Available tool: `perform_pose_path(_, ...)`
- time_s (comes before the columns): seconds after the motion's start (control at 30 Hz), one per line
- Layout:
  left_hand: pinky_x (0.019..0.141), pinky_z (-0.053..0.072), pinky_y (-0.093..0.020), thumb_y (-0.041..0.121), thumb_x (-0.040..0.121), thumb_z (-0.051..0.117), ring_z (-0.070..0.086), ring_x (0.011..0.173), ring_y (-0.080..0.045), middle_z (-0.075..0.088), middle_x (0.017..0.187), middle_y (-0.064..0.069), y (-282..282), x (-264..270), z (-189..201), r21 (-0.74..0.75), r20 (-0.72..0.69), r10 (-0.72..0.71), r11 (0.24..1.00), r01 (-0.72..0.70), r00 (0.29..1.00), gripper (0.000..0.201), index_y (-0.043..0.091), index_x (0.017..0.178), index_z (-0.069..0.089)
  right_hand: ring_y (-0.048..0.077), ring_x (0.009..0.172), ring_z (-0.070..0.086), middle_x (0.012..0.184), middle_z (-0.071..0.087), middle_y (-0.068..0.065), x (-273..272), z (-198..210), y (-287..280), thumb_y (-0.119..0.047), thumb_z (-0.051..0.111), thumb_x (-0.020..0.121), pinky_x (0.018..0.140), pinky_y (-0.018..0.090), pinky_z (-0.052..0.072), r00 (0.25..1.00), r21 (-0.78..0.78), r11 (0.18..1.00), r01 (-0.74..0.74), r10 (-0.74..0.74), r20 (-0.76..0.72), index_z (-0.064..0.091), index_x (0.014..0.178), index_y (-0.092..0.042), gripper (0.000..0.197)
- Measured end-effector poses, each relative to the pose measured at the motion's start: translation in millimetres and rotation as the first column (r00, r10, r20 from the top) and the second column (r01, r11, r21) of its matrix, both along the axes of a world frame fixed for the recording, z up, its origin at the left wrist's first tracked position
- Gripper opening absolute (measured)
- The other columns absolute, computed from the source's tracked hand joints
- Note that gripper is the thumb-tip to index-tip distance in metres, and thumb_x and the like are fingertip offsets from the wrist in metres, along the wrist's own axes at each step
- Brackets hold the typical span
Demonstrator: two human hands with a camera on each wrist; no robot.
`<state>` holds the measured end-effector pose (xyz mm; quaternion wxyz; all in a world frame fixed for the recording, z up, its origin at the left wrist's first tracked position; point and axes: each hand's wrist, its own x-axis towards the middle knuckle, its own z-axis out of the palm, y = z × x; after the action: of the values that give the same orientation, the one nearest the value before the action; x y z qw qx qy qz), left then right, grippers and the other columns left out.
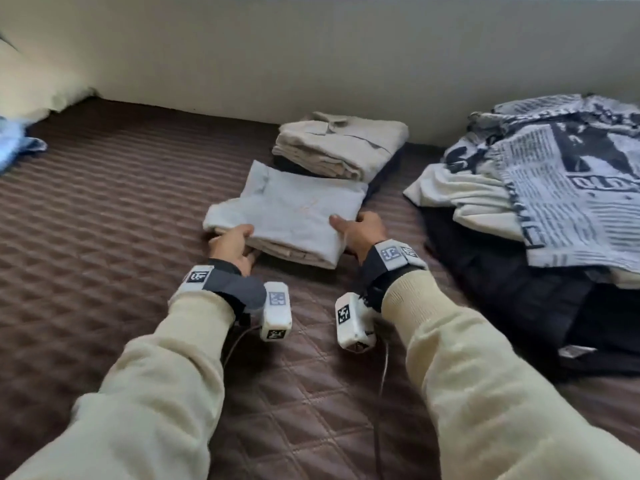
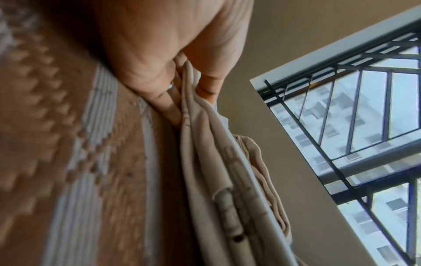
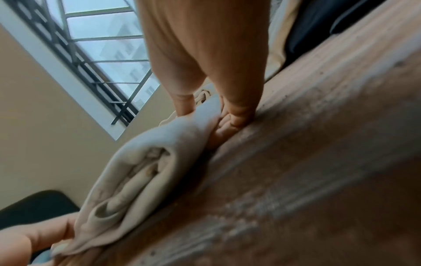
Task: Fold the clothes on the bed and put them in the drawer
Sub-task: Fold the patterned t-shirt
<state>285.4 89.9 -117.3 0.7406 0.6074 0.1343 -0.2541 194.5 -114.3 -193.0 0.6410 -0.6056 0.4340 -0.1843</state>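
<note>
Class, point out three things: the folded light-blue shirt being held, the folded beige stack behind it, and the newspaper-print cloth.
light-blue shirt (image 1: 294,209), head view, top face.
beige stack (image 1: 341,142), head view, top garment.
newspaper-print cloth (image 1: 568,199), head view, printed middle.

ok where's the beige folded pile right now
In the head view, the beige pile sits mid-bed by the wall, just behind the grey stack both hands hold.

A beige wall (image 1: 311,57) runs behind the bed (image 1: 121,209), which wears a brown quilted cover; a pale pillow (image 1: 31,88) lies at its far left corner; a barred window (image 2: 364,111) admits grey daylight
</note>
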Motion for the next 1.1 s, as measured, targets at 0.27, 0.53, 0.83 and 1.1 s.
perform_pose_path(0.27, 0.084, 0.052, -0.037, 0.015, 0.097, 0.056, 0.060, 0.101, -0.022, 0.060, 0.112, -0.010, 18.7, -48.6, 5.1, -0.152, -0.029, 0.009, 0.988, -0.014, 1.000, 0.034, 0.007, 0.129, 0.049, 0.029, 0.084, 0.068, 0.091, 0.068, 0.016, -74.3, 80.8, 85.0, -0.020, 0.078, 0.077, 0.085, 0.045, 0.057, 0.998, 0.099, 0.995, -0.023, 0.018, 0.056, 0.055, 0.078, -0.016, 0.023)
perform_pose_path(0.53, 0.077, 0.059, -0.038, 0.011, 0.071, 0.066, 0.068, 0.071, -0.029, 0.070, 0.077, -0.010, 50.8, -138.2, -12.4, 0.365, 0.268, -0.179, 0.928, 0.072, 0.947, 0.012, 0.018, 0.080, 0.067, 0.013, 0.043, 0.048, 0.070, 0.051, 0.014, -193.9, 99.2, 144.3, 0.008, 0.053, 0.093, 0.036, 0.017, 0.040, 0.972, 0.199, 0.957, -0.210, 0.183, 0.144, 0.051, 0.091, 0.002, 0.007)
perform_pose_path(0.83, 0.078, 0.059, -0.046, 0.014, 0.077, 0.057, 0.071, 0.079, -0.024, 0.071, 0.068, 0.001, -28.1, -265.3, 26.2, 0.515, 0.426, -0.607, 0.772, 0.372, 0.671, 0.015, 0.023, 0.066, 0.063, 0.009, 0.039, 0.053, 0.061, 0.062, 0.005, -343.2, 150.2, 90.7, -0.008, 0.059, 0.093, 0.038, 0.018, 0.039, 0.999, -0.244, 0.970, -0.002, -0.010, -0.049, 0.062, 0.075, -0.013, 0.019)
perform_pose_path(1.1, 0.092, 0.047, -0.030, 0.018, 0.087, 0.061, 0.064, 0.103, -0.027, 0.072, 0.104, -0.010, -134.4, -323.2, 93.5, 0.635, 0.545, -0.691, 0.710, 0.304, 0.475, 0.018, 0.013, 0.101, 0.071, 0.022, 0.077, 0.068, 0.075, 0.071, 0.001, -433.4, 150.5, -2.0, -0.017, 0.066, 0.086, 0.078, 0.038, 0.056, 0.940, -0.588, 0.801, 0.111, -0.277, -0.199, 0.072, 0.080, -0.020, 0.009)
